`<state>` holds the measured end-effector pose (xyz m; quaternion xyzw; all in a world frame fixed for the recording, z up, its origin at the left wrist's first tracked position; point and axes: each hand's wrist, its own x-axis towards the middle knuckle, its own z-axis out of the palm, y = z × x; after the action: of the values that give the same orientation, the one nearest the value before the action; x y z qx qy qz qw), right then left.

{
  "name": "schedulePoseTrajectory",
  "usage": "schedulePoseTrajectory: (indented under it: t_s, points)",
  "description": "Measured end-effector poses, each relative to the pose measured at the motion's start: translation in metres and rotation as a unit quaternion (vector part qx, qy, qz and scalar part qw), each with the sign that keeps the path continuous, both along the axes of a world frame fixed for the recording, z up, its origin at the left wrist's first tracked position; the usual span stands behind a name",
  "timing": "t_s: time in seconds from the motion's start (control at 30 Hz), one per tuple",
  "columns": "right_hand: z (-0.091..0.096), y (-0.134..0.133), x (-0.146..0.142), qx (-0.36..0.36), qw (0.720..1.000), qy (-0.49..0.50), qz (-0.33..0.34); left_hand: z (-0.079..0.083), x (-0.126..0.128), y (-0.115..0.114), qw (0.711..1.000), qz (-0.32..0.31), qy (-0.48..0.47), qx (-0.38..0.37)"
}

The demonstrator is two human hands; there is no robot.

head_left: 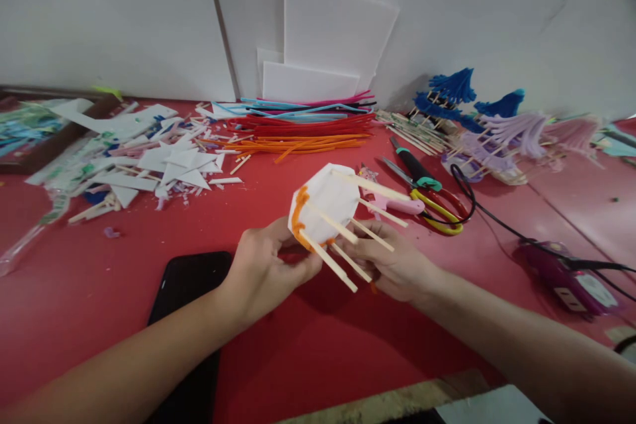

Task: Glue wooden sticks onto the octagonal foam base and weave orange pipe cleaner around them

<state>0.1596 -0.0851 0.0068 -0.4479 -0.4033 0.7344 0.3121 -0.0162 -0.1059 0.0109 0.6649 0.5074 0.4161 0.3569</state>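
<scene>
A small many-sided white foam board piece [334,202] is held up above the red table, with several thin wooden sticks [334,264] standing out from its face towards me. An orange pipe cleaner [298,209] runs along its left and lower edge. My left hand [271,265] grips the board at its lower left, thumb below the edge. My right hand [392,262] is closed at the lower right, behind the sticks. A bit of orange pipe cleaner shows under its fingers, which are partly hidden.
Foam scraps [173,159] lie at left, beside a black phone [191,285]. Red pipe cleaners [303,124] are bundled at the back. Scissors [442,212], pink pliers [392,202] and a purple power strip [566,278] lie right. Blue-and-lilac pipe cleaner models [511,136] stand behind.
</scene>
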Motion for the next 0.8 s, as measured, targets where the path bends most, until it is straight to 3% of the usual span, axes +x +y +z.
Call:
schedulePoseTrajectory:
  t_s: [0.17, 0.27, 0.33, 0.4, 0.5, 0.6, 0.8]
  points:
    - [-0.003, 0.004, 0.000, 0.027, 1.000, -0.015, -0.008, -0.002, 0.002, 0.009, 0.985, -0.040, -0.119, -0.122]
    - [-0.004, 0.003, 0.001, 0.127, 0.989, -0.072, -0.015, -0.003, 0.000, 0.013, 0.976, -0.054, -0.142, -0.153]
    - [-0.004, 0.000, 0.001, 0.260, 0.954, -0.146, -0.037, -0.003, -0.001, 0.014, 0.967, -0.058, -0.171, -0.179]
    - [-0.003, -0.005, 0.002, 0.384, 0.896, -0.213, -0.060, -0.003, -0.002, 0.014, 0.954, -0.063, -0.207, -0.208]
    - [-0.002, -0.009, 0.004, 0.482, 0.835, -0.262, -0.046, -0.004, -0.002, 0.013, 0.939, -0.076, -0.243, -0.231]
    - [-0.002, -0.009, 0.006, 0.513, 0.814, -0.272, -0.013, -0.004, -0.003, 0.012, 0.927, -0.091, -0.263, -0.253]
    - [0.000, -0.010, 0.007, 0.513, 0.808, -0.290, -0.006, -0.004, -0.005, 0.012, 0.918, -0.109, -0.275, -0.266]
